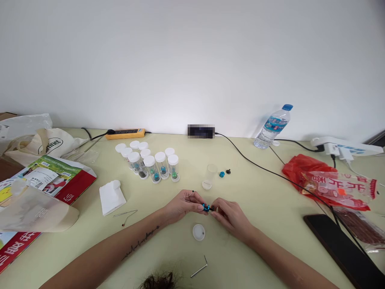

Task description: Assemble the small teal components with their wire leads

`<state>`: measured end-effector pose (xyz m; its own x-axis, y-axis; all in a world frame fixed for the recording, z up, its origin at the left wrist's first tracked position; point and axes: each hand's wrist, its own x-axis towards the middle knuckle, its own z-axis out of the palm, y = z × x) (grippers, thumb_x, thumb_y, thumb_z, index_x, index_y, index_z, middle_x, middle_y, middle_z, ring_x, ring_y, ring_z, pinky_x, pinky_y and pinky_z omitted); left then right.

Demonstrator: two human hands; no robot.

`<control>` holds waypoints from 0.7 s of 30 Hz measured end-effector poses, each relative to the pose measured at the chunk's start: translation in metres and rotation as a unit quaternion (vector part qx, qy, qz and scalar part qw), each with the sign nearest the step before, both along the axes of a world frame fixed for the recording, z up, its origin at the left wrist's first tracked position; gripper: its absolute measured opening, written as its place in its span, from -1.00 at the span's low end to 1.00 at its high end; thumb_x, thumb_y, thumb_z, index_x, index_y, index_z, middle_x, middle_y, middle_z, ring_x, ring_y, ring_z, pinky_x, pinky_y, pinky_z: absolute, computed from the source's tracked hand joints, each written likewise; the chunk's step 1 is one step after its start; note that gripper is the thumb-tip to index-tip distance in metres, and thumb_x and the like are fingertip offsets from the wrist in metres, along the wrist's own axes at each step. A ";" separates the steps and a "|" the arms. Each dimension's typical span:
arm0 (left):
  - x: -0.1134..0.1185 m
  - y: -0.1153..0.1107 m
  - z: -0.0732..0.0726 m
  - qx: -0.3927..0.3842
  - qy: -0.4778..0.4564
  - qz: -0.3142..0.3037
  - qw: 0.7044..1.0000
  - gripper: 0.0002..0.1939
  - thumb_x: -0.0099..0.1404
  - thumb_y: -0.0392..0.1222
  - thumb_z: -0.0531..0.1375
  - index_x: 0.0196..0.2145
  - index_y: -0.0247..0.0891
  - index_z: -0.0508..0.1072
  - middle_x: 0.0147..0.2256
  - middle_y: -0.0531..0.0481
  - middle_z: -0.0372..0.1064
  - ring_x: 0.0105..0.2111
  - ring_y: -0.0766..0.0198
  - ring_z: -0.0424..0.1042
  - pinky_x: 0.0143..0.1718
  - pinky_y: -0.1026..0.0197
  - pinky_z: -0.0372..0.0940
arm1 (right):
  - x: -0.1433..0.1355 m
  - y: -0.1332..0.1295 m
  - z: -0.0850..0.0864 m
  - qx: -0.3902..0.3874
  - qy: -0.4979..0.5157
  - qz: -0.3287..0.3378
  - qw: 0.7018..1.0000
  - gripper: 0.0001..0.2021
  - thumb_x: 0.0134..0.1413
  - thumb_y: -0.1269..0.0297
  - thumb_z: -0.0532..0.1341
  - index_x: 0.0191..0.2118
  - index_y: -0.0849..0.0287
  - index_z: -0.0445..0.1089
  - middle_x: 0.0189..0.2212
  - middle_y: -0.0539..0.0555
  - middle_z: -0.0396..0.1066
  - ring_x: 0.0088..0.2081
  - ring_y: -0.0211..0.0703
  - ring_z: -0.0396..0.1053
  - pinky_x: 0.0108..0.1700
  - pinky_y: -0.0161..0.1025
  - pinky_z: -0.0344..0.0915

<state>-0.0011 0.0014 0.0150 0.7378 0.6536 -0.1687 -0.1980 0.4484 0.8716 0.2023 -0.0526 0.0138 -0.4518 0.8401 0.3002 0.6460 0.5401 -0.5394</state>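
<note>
Tabletop [240, 261] nearest you carries an L-shaped metal key [199, 269], with a shallow white cap [199, 232] beyond it; the cap has a small dark speck in it. Just past the cap, your two hands almost meet. Your left hand [188, 205] is closed narrowly on the blue-and-black part [207, 207], its blue body at the tips of your thumb and fingers, and a thin wire [186, 197] with a dark tip sticks up by those same fingers. Your right hand [229, 214] comes in from the other side, thumb and fingertips pinching the black end, so the part lies between your hands, directly beyond the white cap. Well off to your left, some thin metal wires [130, 213] lie near a folded white packet [112, 196]; well to your right is a long black slab [339, 249] with a cable across it. Farther out, past your fingers, you have a clear tube [211, 173] standing on its white base, then a loose blue piece [221, 174] and a small black piece [228, 171] side by side to its right. A cluster of white-capped vials [149, 162] stands left of that tube, and a water bottle [272, 127] leans to the right. Farthest away, a dark device [201, 131], blurred out, rests against the wall [168, 60].
</note>
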 end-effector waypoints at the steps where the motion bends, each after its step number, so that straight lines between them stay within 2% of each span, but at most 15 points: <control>1: 0.000 0.000 0.000 0.000 0.001 0.003 1.000 -0.74 -0.06 -0.21 0.31 -0.39 -0.39 0.43 -0.37 -0.13 0.44 -0.36 0.22 0.42 -0.20 0.12 0.25 | 0.000 0.000 -0.001 0.002 0.005 -0.002 1.000 -0.89 0.18 0.25 0.00 -0.28 0.14 0.19 -0.49 -0.02 0.29 -0.57 -0.34 0.15 -0.52 -0.37 0.09; 4: 0.000 0.001 -0.001 -0.002 0.000 0.013 1.000 -0.73 -0.07 -0.19 0.31 -0.39 -0.38 0.43 -0.36 -0.13 0.44 -0.36 0.22 0.42 -0.18 0.11 0.25 | -0.001 0.000 -0.003 0.016 0.023 -0.004 1.000 -0.89 0.19 0.26 -0.01 -0.20 0.12 0.18 -0.34 0.04 0.31 -0.57 -0.37 0.16 -0.53 -0.38 0.10; 7: 0.000 0.001 -0.001 -0.002 0.001 0.011 1.000 -0.72 -0.07 -0.18 0.31 -0.39 -0.39 0.43 -0.36 -0.14 0.44 -0.37 0.22 0.42 -0.18 0.11 0.25 | -0.001 0.000 -0.004 0.021 0.025 0.004 0.999 -0.89 0.19 0.27 -0.01 -0.19 0.12 0.18 -0.30 0.06 0.30 -0.57 -0.38 0.16 -0.52 -0.38 0.11; 13: -0.001 -0.001 0.001 0.006 0.001 0.003 1.000 -0.73 -0.05 -0.21 0.30 -0.38 -0.40 0.43 -0.35 -0.16 0.43 -0.36 0.20 0.43 -0.19 0.11 0.25 | 0.001 0.000 0.000 -0.008 0.001 0.005 1.000 -0.90 0.18 0.25 0.01 -0.29 0.14 0.19 -0.50 -0.02 0.29 -0.56 -0.33 0.16 -0.49 -0.37 0.11; 18: 0.000 0.000 0.001 -0.003 -0.005 0.018 1.000 -0.74 -0.04 -0.20 0.30 -0.37 -0.39 0.43 -0.36 -0.13 0.43 -0.36 0.20 0.43 -0.15 0.08 0.23 | -0.001 0.001 -0.002 0.025 0.017 -0.002 1.000 -0.87 0.21 0.29 -0.04 -0.17 0.11 0.17 -0.29 0.07 0.31 -0.52 -0.36 0.22 -0.48 -0.38 0.16; 21: 0.001 0.000 0.000 -0.003 -0.008 0.018 1.000 -0.74 -0.04 -0.20 0.30 -0.38 -0.39 0.43 -0.36 -0.13 0.43 -0.36 0.19 0.43 -0.15 0.06 0.24 | -0.001 0.001 -0.003 0.028 0.017 0.005 0.999 -0.88 0.21 0.30 -0.05 -0.18 0.11 0.17 -0.27 0.08 0.31 -0.52 -0.36 0.21 -0.47 -0.38 0.16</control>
<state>-0.0004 0.0011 0.0151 0.7161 0.6791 -0.1613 -0.2282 0.4462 0.8653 0.2012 -0.0519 0.0104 -0.4488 0.8168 0.3626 0.6221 0.5768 -0.5294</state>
